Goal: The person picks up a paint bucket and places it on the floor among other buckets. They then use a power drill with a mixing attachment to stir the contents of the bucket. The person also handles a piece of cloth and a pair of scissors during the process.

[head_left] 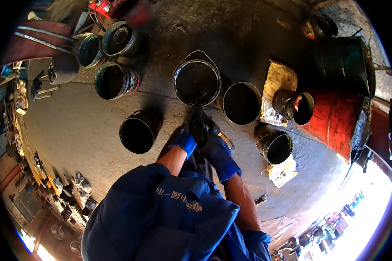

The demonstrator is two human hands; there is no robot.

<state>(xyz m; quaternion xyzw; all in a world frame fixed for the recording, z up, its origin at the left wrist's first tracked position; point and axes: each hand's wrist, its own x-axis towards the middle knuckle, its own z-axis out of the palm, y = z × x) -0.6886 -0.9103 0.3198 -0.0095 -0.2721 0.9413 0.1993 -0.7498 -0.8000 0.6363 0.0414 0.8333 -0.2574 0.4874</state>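
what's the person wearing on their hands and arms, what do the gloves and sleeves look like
Both hands wear blue fabric gloves, the left hand and the right hand, dark and grimy toward the fingers, with loose cuffs at the wrists. The forearms are bare between the gloves and the blue jacket, whose sleeves are pushed up near the elbows. The jacket has pale stitched lettering.

Fingers (199, 126) of both gloved hands lost in dark grime; red blurred object (138, 13) at top edge.
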